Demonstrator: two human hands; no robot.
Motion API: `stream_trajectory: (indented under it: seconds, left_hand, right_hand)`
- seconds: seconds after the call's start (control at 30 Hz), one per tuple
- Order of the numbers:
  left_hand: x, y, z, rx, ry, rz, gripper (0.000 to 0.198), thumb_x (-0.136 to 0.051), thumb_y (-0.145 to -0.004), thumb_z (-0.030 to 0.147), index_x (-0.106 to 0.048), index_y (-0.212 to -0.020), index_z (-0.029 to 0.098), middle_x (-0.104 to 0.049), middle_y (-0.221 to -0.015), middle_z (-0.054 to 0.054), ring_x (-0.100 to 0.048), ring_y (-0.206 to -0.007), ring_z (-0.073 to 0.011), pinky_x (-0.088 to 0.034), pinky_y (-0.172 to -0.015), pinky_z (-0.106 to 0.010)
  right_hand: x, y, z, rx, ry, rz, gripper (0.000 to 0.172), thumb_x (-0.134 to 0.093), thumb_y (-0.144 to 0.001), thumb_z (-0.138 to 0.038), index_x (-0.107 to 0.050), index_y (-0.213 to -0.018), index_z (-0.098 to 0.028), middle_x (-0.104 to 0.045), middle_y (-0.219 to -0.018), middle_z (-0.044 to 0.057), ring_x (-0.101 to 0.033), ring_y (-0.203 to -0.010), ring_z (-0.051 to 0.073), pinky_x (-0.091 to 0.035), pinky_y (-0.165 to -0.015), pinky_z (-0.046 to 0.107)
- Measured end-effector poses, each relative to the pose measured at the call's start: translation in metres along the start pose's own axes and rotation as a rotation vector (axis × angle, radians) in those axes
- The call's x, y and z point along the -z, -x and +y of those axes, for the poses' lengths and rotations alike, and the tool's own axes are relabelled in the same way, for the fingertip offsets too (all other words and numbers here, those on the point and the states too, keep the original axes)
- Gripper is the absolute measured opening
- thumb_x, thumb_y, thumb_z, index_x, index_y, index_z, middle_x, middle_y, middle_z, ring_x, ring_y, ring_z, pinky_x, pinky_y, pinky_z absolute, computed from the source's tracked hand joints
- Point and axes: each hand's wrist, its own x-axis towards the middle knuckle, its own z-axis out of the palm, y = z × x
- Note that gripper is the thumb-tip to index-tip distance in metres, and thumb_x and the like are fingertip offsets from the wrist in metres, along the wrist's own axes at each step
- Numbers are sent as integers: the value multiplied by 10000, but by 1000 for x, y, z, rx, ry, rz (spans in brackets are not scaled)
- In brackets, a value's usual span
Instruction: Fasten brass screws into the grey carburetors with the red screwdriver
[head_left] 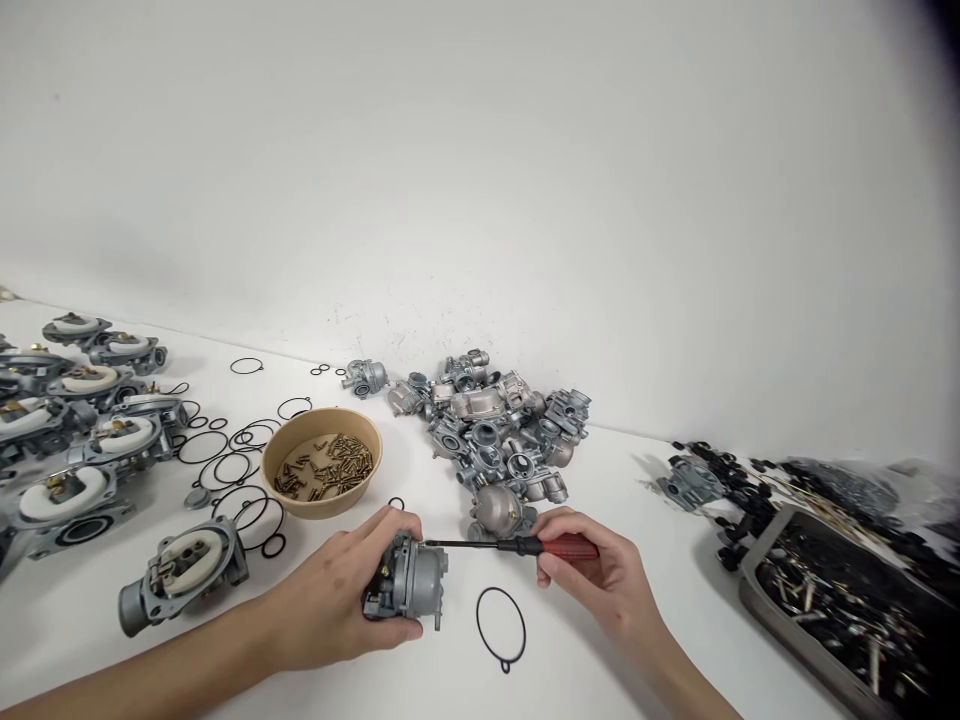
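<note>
My left hand (pixel 341 590) is wrapped round a grey metal carburetor (pixel 424 580), tilted on its side low over the table. In my right hand (pixel 592 570) is a screwdriver (pixel 566 546) with a red and black handle, fingers closed on the handle. Its thin shaft points left, and the tip meets the carburetor near the flange seam beside my left fingers. Whether a screw sits at the tip is too small to tell. A black rubber gasket ring (pixel 501 630) with a small loop lies on the white table just right of the carburetor.
A tan bowl (pixel 322 508) holds many small brass screws. Black O-rings (pixel 202 447) lie left of it, near open carburetor bodies with white floats (pixel 187 565). Behind my hands is a heap of carburetors (pixel 487 430). A metal tray (pixel 795 640) of small parts stands right.
</note>
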Motion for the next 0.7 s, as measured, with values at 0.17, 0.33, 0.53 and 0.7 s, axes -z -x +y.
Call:
stream_trajectory:
  seconds: [0.17, 0.33, 0.53, 0.7]
  left_hand:
    - [-1, -1, -3, -48, -8, 15, 509, -737, -799, 272, -485, -1238, 317, -608, -1242, -18, -640, -1000, -254, -491, -864, -341]
    - [-2, -1, -4, -63, 2, 12, 519, -751, -810, 275, -491, -1257, 322, -601, -1266, -22, -632, -1037, -260, -493, -883, -344]
    - [-3, 0, -6, -72, 3, 24, 538, -753, -809, 267, -489, -1273, 331, -595, -1276, -22, -636, -1029, -259, -496, -882, -344]
    - [-2, -1, -6, -73, 11, 19, 528, -756, -808, 278, -495, -1264, 324, -599, -1273, -29, -635, -1028, -261, -498, -890, -351]
  right_hand:
    - [2, 0, 2, -6, 10, -4, 233, -855, -834, -392, -745, -896, -196, -662, -976, 76, -657, -611, 161, -596, -615, 331]
    - [3, -1, 2, -14, 2, -5, 217, -857, -832, -373, -744, -891, -197, -657, -993, 68, -649, -612, 148, -590, -620, 319]
    - [4, -1, 1, -5, 16, 0, 234, -860, -826, -388, -741, -881, -195, -656, -984, 74, -642, -603, 149, -598, -608, 322]
    - [4, -1, 2, -4, 21, -16, 246, -855, -832, -399, -735, -887, -192, -660, -985, 80, -641, -600, 151, -600, -603, 326]
